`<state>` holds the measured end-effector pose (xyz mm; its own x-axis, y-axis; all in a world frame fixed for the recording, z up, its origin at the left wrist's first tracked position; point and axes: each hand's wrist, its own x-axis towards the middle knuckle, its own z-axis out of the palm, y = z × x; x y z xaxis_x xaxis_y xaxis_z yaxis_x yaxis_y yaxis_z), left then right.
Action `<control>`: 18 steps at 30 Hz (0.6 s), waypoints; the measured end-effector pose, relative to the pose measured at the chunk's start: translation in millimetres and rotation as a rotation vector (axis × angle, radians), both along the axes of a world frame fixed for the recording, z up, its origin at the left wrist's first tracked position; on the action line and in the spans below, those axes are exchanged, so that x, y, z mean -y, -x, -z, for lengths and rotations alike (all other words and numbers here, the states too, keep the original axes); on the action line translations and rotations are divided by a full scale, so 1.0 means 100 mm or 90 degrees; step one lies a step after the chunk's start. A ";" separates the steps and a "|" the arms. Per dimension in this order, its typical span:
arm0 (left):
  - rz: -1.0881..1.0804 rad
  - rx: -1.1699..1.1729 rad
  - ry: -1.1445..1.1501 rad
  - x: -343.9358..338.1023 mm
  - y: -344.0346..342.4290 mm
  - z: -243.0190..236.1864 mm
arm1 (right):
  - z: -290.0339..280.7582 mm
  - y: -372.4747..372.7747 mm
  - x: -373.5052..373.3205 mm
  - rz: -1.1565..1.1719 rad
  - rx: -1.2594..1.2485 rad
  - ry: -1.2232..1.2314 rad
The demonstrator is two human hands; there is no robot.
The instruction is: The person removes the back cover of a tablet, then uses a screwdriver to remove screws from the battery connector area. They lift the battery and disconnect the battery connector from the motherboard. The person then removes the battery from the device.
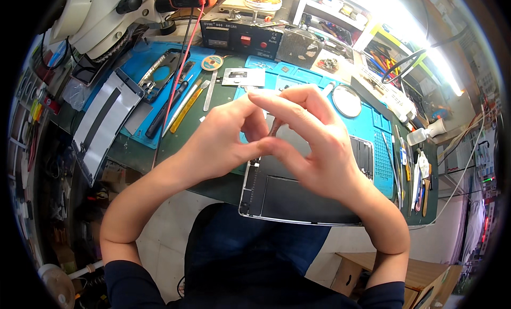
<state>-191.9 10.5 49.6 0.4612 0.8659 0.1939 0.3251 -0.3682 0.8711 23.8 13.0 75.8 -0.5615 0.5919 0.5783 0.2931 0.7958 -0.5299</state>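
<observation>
Just above an opened tablet [311,200], with dark battery panels showing in its silver-edged shell, my two hands come together. My left hand [223,131] has its fingers curled, with the thumb tip meeting the right thumb. My right hand [324,144] arches over from the other side, its index finger reaching across to the left fingers. Between the fingertips there may be a small brownish piece, too hidden to name. The tablet's far part is covered by my hands. It lies at the near table edge, partly on a blue silicone mat [384,165].
To the left, a detached white panel [104,115] leans beside a second blue mat [197,51] with an opened device frame. A screwdriver [159,117], a yellow-handled brush [186,109] and a solder spool [212,63] lie near. Tweezers and tools [423,181] are at right; a black power unit [239,38] stands behind.
</observation>
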 end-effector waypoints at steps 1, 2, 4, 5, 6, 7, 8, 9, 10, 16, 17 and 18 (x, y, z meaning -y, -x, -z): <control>-0.003 -0.018 -0.046 -0.01 -0.02 0.03 | 0.00 -0.01 0.00 0.009 0.027 -0.009; -0.007 -0.037 -0.092 -0.01 -0.04 0.06 | 0.02 -0.02 -0.01 0.011 0.024 0.008; 0.029 0.090 -0.064 0.01 -0.07 0.04 | 0.05 -0.02 -0.02 0.013 0.018 0.041; 0.034 0.131 -0.003 0.01 -0.06 0.05 | 0.07 -0.01 -0.01 -0.007 -0.026 0.082; 0.032 0.120 0.013 0.01 -0.05 0.04 | 0.10 0.01 0.01 -0.027 -0.071 0.122; 0.031 0.110 0.030 0.01 -0.04 0.04 | 0.11 0.02 0.02 -0.027 -0.070 0.115; 0.021 0.047 0.001 0.00 -0.03 0.03 | 0.10 0.02 0.02 -0.029 -0.069 0.107; 0.012 -0.016 -0.028 0.00 -0.02 0.01 | 0.06 0.02 0.01 -0.010 -0.021 0.052; 0.008 -0.046 -0.045 0.00 -0.02 -0.02 | 0.03 0.01 0.01 0.009 0.027 -0.003; 0.020 0.062 -0.082 0.04 -0.03 0.04 | 0.06 0.08 0.07 -0.004 -0.056 0.090; 0.012 0.036 -0.104 0.02 -0.04 0.04 | 0.03 0.10 0.09 -0.007 -0.073 0.089; 0.003 0.010 -0.125 0.01 -0.04 0.04 | 0.04 0.09 0.07 0.001 -0.043 0.046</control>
